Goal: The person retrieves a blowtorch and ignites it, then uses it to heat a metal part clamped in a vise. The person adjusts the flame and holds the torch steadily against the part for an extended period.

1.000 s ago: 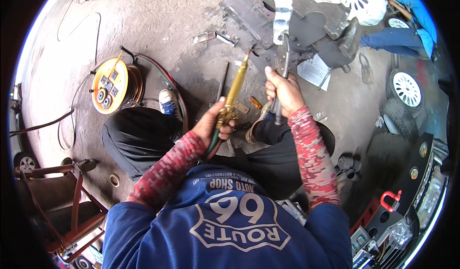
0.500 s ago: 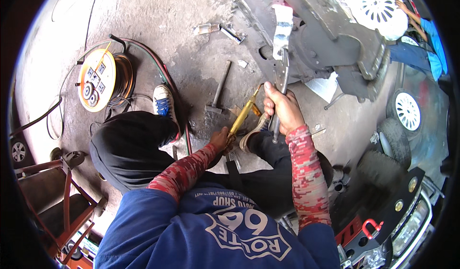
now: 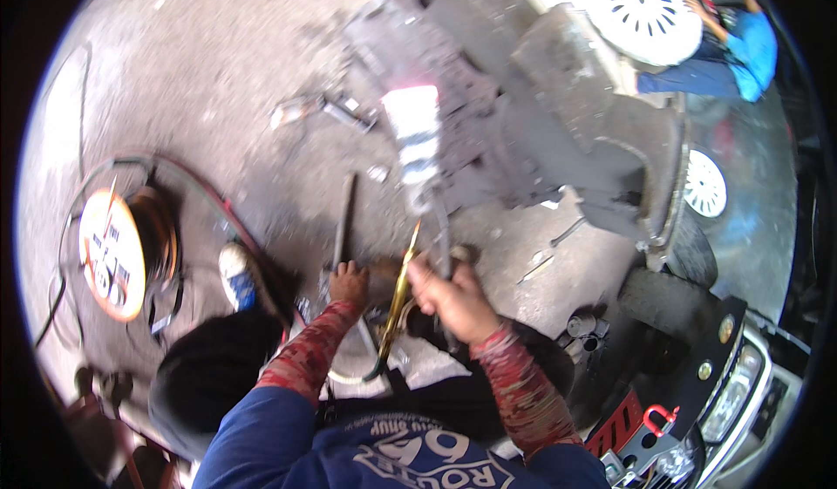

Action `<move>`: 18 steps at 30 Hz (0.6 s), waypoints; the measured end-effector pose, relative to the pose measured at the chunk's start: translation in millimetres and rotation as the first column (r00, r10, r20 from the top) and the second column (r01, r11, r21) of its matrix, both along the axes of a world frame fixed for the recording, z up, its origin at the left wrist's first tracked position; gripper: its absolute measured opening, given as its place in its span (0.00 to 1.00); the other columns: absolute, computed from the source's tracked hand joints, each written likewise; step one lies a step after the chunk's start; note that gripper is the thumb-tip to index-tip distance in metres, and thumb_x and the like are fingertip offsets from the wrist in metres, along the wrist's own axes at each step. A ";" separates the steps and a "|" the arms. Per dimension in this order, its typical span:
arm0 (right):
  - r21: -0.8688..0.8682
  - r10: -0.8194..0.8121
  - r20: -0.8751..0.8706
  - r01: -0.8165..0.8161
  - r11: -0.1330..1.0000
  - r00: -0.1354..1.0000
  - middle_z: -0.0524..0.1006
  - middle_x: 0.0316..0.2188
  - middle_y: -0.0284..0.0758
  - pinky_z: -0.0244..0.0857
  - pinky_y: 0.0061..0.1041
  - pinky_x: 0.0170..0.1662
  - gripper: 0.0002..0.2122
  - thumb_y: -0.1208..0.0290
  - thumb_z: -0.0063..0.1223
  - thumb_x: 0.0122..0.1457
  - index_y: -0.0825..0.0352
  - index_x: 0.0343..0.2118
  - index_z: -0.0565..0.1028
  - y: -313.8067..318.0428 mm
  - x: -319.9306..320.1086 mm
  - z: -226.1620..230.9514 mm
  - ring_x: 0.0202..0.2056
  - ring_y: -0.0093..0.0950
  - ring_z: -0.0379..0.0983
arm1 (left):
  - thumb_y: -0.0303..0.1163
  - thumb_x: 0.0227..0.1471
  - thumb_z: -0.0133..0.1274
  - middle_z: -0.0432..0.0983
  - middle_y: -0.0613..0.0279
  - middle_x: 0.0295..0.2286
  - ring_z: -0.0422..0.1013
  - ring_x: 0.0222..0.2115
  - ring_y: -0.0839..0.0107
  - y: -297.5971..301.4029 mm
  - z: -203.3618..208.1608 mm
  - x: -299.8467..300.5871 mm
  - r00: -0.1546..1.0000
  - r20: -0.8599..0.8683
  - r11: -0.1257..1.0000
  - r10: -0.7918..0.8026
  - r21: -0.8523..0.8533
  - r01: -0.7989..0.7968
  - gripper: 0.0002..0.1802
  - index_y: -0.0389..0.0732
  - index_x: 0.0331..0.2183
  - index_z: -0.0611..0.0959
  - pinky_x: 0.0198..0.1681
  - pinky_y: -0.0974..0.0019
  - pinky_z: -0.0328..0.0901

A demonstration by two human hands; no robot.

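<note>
My right hand [image 3: 458,302] is closed round locking pliers [image 3: 443,232], whose jaws hold a shiny metal strip [image 3: 413,132] above the floor. A brass-coloured gas torch [image 3: 398,302] stands slanted between my hands, tip up. Its upper part is beside my right fingers; whether they touch it I cannot tell. My left hand [image 3: 349,284], somewhat blurred, is off the torch, fingers apart, over the head end of a hammer. The hammer's handle [image 3: 345,219] points away across the floor, and its head is mostly hidden by the hand.
A large dark metal car part [image 3: 558,123] lies ahead. Hoses [image 3: 209,197] run past my left shoe [image 3: 237,275] near a cable reel [image 3: 112,254]. A person in blue [image 3: 750,49] handles a white wheel cover [image 3: 641,10] at far right. A car front [image 3: 732,393] is near right.
My left hand has let go of the torch and moved left to the hammer. My view has shifted; floor things now appear lower and farther left. My right hand keeps the pliers and strip.
</note>
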State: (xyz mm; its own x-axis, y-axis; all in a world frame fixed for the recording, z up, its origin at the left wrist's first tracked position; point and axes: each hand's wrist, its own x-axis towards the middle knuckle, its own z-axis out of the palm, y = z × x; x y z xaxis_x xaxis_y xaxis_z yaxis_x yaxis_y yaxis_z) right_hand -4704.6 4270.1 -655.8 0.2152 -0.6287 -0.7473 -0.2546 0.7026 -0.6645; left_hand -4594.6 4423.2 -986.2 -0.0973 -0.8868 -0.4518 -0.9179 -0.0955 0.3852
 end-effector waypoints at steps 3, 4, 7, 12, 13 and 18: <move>-0.086 0.074 -0.056 -0.078 0.993 0.996 0.71 0.25 0.27 0.62 0.23 0.34 0.12 0.61 0.56 0.63 0.67 0.31 0.74 -9.6 1.3 3.9 0.29 0.18 0.66 | 0.35 0.52 0.49 0.68 0.58 0.49 0.60 0.52 0.62 -65.6 -1.8 47.3 0.940 0.063 0.922 -0.337 -0.182 0.342 0.16 0.52 0.43 0.82 0.50 0.55 0.58; -0.106 0.085 -0.049 -0.089 0.990 0.995 0.70 0.24 0.28 0.62 0.24 0.34 0.13 0.61 0.56 0.62 0.67 0.31 0.73 -14.6 0.7 6.4 0.29 0.19 0.65 | 0.36 0.51 0.50 0.67 0.56 0.52 0.59 0.55 0.60 -79.6 -2.8 57.0 0.920 0.061 0.912 -0.387 -0.125 0.392 0.18 0.52 0.46 0.81 0.54 0.52 0.57; -0.286 0.131 -0.022 -0.132 0.949 0.991 0.66 0.22 0.24 0.57 0.20 0.27 0.11 0.64 0.56 0.63 0.66 0.31 0.71 -30.4 0.7 13.1 0.24 0.15 0.60 | 0.36 0.51 0.50 0.63 0.51 0.58 0.52 0.62 0.53 -101.2 -9.2 89.6 0.835 0.245 0.834 -0.493 -0.142 0.533 0.18 0.49 0.46 0.81 0.62 0.42 0.50; -0.254 -0.033 0.070 0.050 0.966 0.997 0.66 0.21 0.30 0.58 0.26 0.30 0.08 0.70 0.56 0.60 0.67 0.29 0.70 -50.2 -1.1 29.1 0.26 0.21 0.61 | 0.34 0.52 0.49 0.73 0.56 0.46 0.61 0.55 0.56 -127.0 -0.6 132.5 0.759 0.230 0.773 -0.609 -0.041 0.633 0.16 0.46 0.43 0.81 0.59 0.43 0.53; -0.242 -0.081 0.096 0.102 0.965 0.992 0.66 0.21 0.30 0.59 0.26 0.30 0.08 0.70 0.56 0.60 0.67 0.30 0.70 -51.5 -1.3 35.6 0.25 0.21 0.61 | 0.34 0.54 0.48 0.78 0.57 0.40 0.69 0.50 0.58 -133.4 9.8 136.9 0.758 0.225 0.773 -0.612 -0.032 0.634 0.13 0.46 0.41 0.81 0.58 0.46 0.55; -0.011 -0.192 0.204 0.198 0.980 0.960 0.65 0.21 0.27 0.59 0.24 0.30 0.08 0.71 0.56 0.60 0.67 0.30 0.69 -62.9 -7.1 90.0 0.25 0.18 0.60 | 0.33 0.55 0.48 0.83 0.59 0.30 0.79 0.40 0.59 -147.6 111.8 136.3 0.891 0.184 0.835 -0.414 0.467 0.291 0.11 0.44 0.37 0.83 0.47 0.51 0.69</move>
